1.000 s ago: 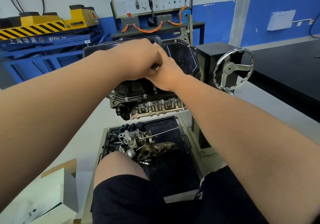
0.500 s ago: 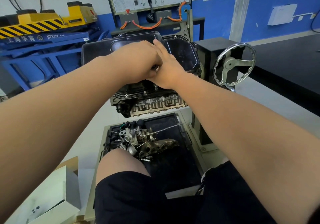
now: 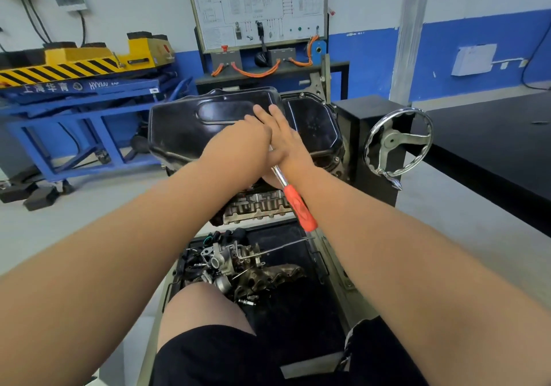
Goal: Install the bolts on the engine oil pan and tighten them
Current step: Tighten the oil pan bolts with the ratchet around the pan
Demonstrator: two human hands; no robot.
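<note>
Oil pan (image 3: 179, 129) at 12 o'clock is looking glossy black metal, ratchet (image 3: 298, 206) is showing a chrome shank with orange plastic grip, handwheel (image 3: 393, 141) at 2 o'clock is gleaming polished.

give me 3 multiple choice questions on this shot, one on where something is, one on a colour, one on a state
1. Where does the handwheel stand relative to the oil pan?
A) to its left
B) to its right
C) on top of it

2. What colour is the grip of the wrench?
A) blue
B) red
C) yellow

3. How do the fingers of the right hand lie?
A) straight, reaching over the pan
B) curled in a tight fist
C) wrapped round a cable

Answers:
1 B: the chrome wheel sits past the pan's right end.
2 B: the grip sticking out below the hands is red.
3 A: the fingers stretch out straight above the black pan.
</note>
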